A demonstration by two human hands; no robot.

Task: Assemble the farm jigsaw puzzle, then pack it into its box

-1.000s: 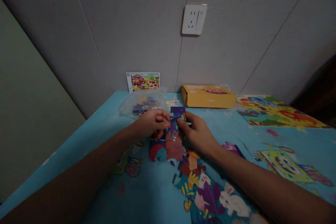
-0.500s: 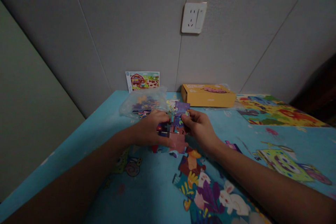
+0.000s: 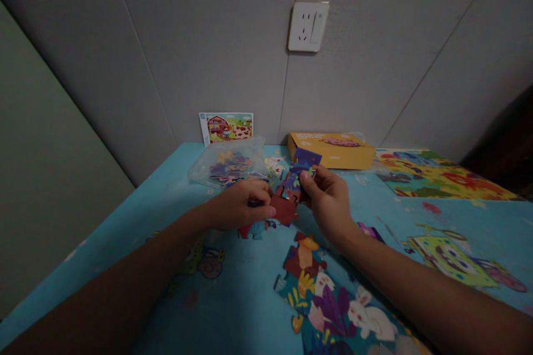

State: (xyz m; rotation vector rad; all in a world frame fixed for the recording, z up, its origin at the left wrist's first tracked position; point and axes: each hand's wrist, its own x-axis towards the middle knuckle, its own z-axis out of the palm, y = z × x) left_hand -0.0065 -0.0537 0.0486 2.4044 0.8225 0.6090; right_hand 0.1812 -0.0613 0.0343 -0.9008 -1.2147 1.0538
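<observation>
My right hand (image 3: 327, 194) pinches a joined strip of purple puzzle pieces (image 3: 303, 169), tilted up off the cloth. A reddish-brown piece (image 3: 283, 209) hangs at the strip's lower end, and my left hand (image 3: 244, 203) grips it with thumb and fingers. Below my left hand, a red and teal piece (image 3: 253, 230) shows in part; the hand hides the rest. Nearer to me lies a larger joined puzzle section (image 3: 328, 305) with rabbits and leaves, partly under my right forearm.
A clear bag of pieces (image 3: 229, 166) and a farm picture card (image 3: 229, 128) stand behind my left hand. Against the wall is a yellow box (image 3: 333, 151). A colourful puzzle sheet (image 3: 441, 175) lies at the right, and a purple piece (image 3: 370, 231) beside my right forearm.
My right hand has moved slightly right and tilted the purple strip to the right. The reddish-brown piece has lifted and turned with it. My left hand has shifted a little.
</observation>
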